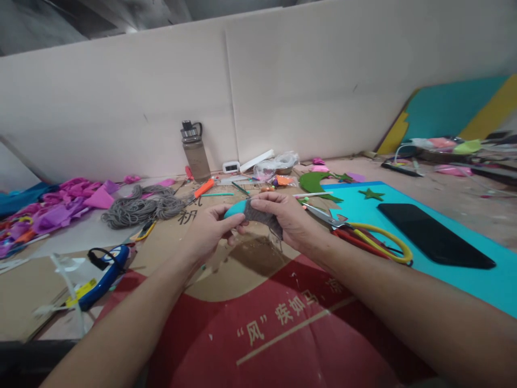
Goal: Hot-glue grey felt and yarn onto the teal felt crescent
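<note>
My left hand (210, 233) and my right hand (287, 218) together hold a teal felt piece (234, 210) partly wrapped in grey yarn (258, 214), a little above the cardboard. Left fingers pinch the teal end. Right fingers are closed over the grey wrapped part, and a short grey strand hangs down below it. Scissors with yellow and red handles (363, 235) lie just right of my right hand. A loose pile of grey yarn (141, 207) lies to the left.
A teal felt sheet (444, 215) carries a black flat object (434, 235) and a green star (371, 194). A brown bottle (195, 152) stands at the wall. Purple paper scraps (60, 207) lie left, a blue glue gun (105, 272) lower left, and small craft clutter lies behind.
</note>
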### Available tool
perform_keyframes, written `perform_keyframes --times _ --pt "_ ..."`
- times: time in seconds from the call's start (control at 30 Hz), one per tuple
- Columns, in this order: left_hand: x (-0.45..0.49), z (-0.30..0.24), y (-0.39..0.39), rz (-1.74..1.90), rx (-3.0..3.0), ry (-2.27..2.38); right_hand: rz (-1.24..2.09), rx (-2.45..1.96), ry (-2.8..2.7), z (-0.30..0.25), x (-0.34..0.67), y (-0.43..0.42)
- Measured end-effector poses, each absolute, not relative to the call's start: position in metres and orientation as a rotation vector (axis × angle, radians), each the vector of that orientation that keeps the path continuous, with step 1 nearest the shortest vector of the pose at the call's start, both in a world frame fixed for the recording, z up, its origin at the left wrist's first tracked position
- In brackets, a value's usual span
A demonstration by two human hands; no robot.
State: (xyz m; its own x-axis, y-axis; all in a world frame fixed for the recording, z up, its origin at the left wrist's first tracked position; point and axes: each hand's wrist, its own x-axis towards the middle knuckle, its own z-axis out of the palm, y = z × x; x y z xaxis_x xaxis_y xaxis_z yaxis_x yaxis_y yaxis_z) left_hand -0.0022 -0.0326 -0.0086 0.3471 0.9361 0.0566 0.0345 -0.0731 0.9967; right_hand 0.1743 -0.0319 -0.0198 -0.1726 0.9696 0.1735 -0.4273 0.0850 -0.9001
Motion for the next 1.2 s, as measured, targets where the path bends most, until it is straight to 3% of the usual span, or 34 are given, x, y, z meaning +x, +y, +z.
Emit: perform_keyframes --times 1.2 --pt "-0.0011 -0.0009 -0.0364 0.898 1.392 0.961 1.451 -0.838 -1.138 -0.0174 0.1724 -0.0384"
